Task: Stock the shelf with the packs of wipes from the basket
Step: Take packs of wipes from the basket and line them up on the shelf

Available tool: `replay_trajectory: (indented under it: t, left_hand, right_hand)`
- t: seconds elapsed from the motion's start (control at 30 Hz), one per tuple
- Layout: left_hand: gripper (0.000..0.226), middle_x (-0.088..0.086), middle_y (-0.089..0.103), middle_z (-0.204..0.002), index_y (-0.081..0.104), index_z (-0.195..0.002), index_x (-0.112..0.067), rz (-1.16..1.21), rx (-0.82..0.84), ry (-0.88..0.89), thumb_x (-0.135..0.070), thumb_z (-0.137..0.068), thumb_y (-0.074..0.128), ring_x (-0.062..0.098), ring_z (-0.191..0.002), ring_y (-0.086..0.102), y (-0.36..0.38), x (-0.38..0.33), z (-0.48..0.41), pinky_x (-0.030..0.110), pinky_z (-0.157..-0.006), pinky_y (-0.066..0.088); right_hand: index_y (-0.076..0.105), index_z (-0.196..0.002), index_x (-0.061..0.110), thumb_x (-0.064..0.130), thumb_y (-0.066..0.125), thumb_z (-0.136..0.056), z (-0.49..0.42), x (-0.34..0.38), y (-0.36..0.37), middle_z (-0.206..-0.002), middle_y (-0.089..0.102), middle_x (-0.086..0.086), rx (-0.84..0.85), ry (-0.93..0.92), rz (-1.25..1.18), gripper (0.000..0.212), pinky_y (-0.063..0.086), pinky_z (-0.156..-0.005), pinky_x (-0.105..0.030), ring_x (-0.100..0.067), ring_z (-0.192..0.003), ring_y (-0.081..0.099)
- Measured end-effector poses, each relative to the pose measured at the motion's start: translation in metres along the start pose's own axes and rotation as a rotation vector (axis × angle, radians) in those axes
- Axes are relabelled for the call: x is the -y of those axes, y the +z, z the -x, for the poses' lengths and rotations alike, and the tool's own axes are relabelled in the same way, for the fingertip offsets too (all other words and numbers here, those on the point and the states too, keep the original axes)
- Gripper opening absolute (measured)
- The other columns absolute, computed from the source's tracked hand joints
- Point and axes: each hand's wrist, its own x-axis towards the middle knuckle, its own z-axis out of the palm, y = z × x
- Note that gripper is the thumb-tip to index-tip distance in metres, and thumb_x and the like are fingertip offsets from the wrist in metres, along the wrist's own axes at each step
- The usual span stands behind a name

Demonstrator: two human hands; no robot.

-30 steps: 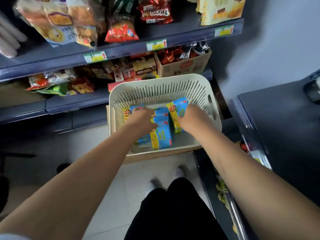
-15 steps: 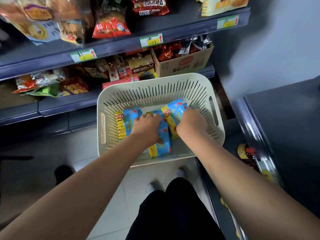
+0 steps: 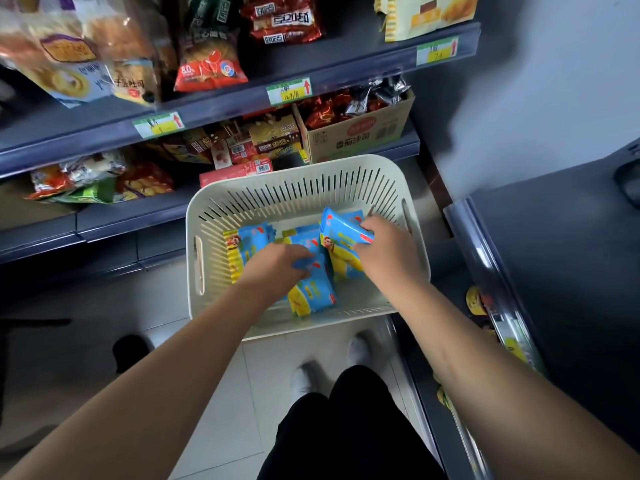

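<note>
A cream slotted basket [image 3: 298, 174] stands on the floor in front of me, holding several blue-and-yellow packs of wipes. My right hand [image 3: 384, 251] is closed around one pack [image 3: 341, 233] and holds it tilted up above the others at the basket's right side. My left hand [image 3: 277, 268] rests with fingers curled on a pack [image 3: 311, 289] lying in the middle of the basket. Another pack [image 3: 247, 244] lies at the left, partly behind my left hand.
Dark shelves [image 3: 131, 216] with snack bags and a cardboard box [image 3: 360, 133] rise behind the basket. A second dark shelf unit [image 3: 485, 258] with a rail runs along my right. My feet [image 3: 329, 365] stand on the tiled floor just below the basket.
My right hand has closed on a pack and lifted it, tilting it up off the pile. My left hand has stayed on the middle pack. The view has dipped a little lower.
</note>
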Motion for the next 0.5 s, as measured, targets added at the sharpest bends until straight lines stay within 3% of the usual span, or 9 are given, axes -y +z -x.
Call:
replay_trajectory:
  t: [0.13, 0.27, 0.4, 0.5]
  left_hand:
    - [0.021, -0.004, 0.076, -0.113, 0.078, -0.109, -0.021, 0.188, -0.106, 0.001, -0.022, -0.088, 0.077, 0.018, -0.102, 0.068, 0.000, 0.001, 0.006, 0.028, -0.081, 0.048]
    - [0.015, 0.006, 0.077, -0.089, 0.078, -0.097, -0.020, 0.463, -0.216, -0.026, -0.012, -0.085, 0.080, 0.024, -0.075, 0.068, -0.028, -0.004, 0.010, 0.037, -0.073, 0.057]
    - [0.018, 0.000, 0.076, -0.079, 0.076, -0.101, -0.009, 0.750, -0.284, -0.080, -0.003, -0.085, 0.080, 0.008, -0.065, 0.067, -0.071, -0.021, 0.023, 0.021, -0.064, 0.057]
    - [0.017, -0.003, 0.074, -0.071, 0.072, -0.100, -0.002, 0.896, -0.309, -0.061, 0.000, -0.085, 0.079, 0.004, -0.053, 0.067, -0.103, -0.036, 0.041, 0.018, -0.055, 0.054]
  right_hand:
    - [0.069, -0.110, 0.022, 0.013, 0.061, -0.088, 0.001, 0.000, -0.006, -0.092, 0.069, 0.001, -0.025, -0.026, -0.075, 0.025, 0.051, -0.064, -0.033, -0.024, -0.082, 0.064]
    - [0.071, -0.112, 0.025, 0.019, 0.063, -0.087, 0.000, 0.012, -0.027, -0.095, 0.073, 0.002, -0.062, -0.069, -0.140, 0.027, 0.057, -0.072, -0.041, -0.025, -0.084, 0.067]
    - [0.073, -0.111, 0.027, 0.022, 0.069, -0.084, 0.010, 0.037, -0.065, -0.094, 0.074, 0.004, -0.174, -0.114, -0.254, 0.028, 0.057, -0.075, -0.040, -0.020, -0.086, 0.067]
    - [0.073, -0.110, 0.030, 0.025, 0.074, -0.081, 0.030, 0.061, -0.103, -0.095, 0.073, 0.012, -0.265, -0.120, -0.392, 0.029, 0.057, -0.077, -0.036, -0.009, -0.087, 0.068]
